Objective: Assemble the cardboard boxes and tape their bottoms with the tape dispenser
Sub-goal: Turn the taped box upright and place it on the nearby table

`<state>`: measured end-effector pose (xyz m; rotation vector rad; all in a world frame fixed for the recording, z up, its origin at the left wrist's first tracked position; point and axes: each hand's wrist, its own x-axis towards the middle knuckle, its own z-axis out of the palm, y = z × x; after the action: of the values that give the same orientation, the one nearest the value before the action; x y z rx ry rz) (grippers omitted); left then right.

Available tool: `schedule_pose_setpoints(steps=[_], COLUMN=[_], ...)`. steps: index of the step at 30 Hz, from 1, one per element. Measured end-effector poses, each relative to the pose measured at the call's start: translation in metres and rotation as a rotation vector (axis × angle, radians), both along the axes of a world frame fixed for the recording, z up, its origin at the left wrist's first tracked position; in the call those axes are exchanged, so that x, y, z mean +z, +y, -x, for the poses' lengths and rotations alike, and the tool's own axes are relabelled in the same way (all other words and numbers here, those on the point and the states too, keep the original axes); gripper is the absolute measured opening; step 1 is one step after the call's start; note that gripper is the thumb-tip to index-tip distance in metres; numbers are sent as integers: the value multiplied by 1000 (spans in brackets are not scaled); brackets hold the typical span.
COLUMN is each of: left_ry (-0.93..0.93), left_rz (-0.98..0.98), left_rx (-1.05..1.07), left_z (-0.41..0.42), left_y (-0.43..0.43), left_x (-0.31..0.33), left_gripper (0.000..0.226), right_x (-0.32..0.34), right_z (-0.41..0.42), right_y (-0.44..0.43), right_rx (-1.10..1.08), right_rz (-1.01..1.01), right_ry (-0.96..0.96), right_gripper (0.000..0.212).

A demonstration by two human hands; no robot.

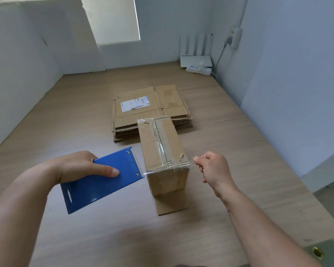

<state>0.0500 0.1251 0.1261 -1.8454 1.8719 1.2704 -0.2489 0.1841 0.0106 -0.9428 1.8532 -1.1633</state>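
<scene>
Partway: gripped tape dispenser (102,180) in left hand (79,166), pinched tape strip (191,165) in right hand (213,168), stretched over one lengthwise-taped box (156,145); left flat stack (143,110) unassembled.

two bare forearms and two bare hands

the left forearm (17,209), on the near left, and the right forearm (258,218), on the near right, are uncovered all the way to the picture's edge, broad close to the camera and slimmer toward the wrists. the left hand (81,166) shows a short, rounded thumbnail (115,172); the right hand (213,168) shows rounded knuckles.
</scene>
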Motion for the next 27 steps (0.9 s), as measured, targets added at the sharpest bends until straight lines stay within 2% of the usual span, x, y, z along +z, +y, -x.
schedule_pose_setpoints(steps=[4,9,14,15,17,18,20,22,25,27], left_ry=[-71,-146,-121,-116,-105,-102,-94,-83,-81,-81], left_rz=[-19,-15,-72,-72,-72,-72,-67,-55,-62,-70], left_rx=[-34,1,29,31,28,21,16,22,11,-9], left_z=[2,4,9,8,6,5,5,7,7,5], left_y=[-9,-17,-17,-18,-20,-20,-20,-20,-19,-19], left_x=[-7,-22,-42,-43,-45,-45,-46,-46,-47,-49], left_gripper=[108,89,87,87,86,85,81,75,75,84], right_x=[-6,-14,-16,-17,-22,-22,-18,-9,-7,-14], right_z=[-2,-7,-5,-2,5,5,-2,-18,-41,-45], right_y=[-2,-4,1,2,8,12,16,16,13,11], right_rx=[-4,49,92,96,62,25,-12,25,47,21], right_rz=[-28,-93,-175,-232,-374,-378,-211,-73,-34,-18], right_ry=[-5,45,21,69,286,352,358,382,483,427], right_gripper=[27,24,23,26,36,36,25,31,27,22])
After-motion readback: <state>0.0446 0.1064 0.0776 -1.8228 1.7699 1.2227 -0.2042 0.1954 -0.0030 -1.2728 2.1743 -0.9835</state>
